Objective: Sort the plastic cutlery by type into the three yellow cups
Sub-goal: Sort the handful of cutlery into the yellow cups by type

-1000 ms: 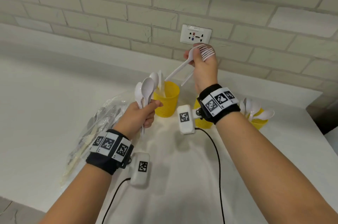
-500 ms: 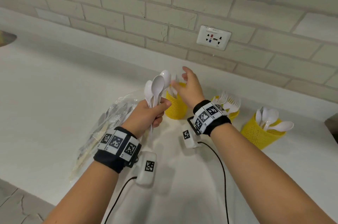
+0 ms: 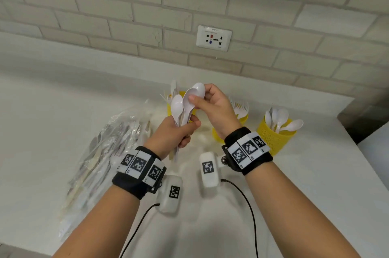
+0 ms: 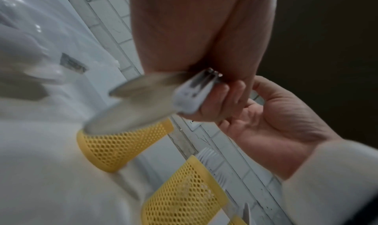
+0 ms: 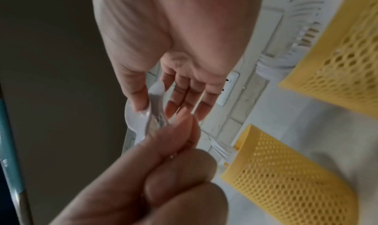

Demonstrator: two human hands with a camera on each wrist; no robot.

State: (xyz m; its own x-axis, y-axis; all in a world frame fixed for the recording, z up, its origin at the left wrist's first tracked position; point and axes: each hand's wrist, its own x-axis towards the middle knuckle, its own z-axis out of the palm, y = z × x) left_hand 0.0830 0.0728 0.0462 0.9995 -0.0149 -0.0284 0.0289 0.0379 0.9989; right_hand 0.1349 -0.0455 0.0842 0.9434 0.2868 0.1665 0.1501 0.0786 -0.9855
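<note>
My left hand (image 3: pixel 185 129) grips a bundle of white plastic spoons (image 3: pixel 179 108) by the handles, bowls up, above the counter. My right hand (image 3: pixel 200 95) pinches the bowl of the top spoon (image 3: pixel 196 90) between thumb and fingers; the right wrist view shows the thumb (image 5: pixel 139 102) pressed on that bowl. Three yellow mesh cups stand behind. The left cup (image 3: pixel 169 108) is partly hidden by the spoons and holds white cutlery. The middle cup (image 3: pixel 243 118) holds forks. The right cup (image 3: pixel 273 137) holds spoons.
A clear plastic bag (image 3: pixel 109 144) with more cutlery lies on the white counter (image 3: pixel 42 131) to the left. A brick wall with a socket (image 3: pixel 213 38) rises behind the cups. The counter's right edge (image 3: pixel 362 146) lies just beyond the right cup.
My right hand held forks high, dropped them into the middle cup, then came left and took hold of the top spoon. The left hand kept its bundle.
</note>
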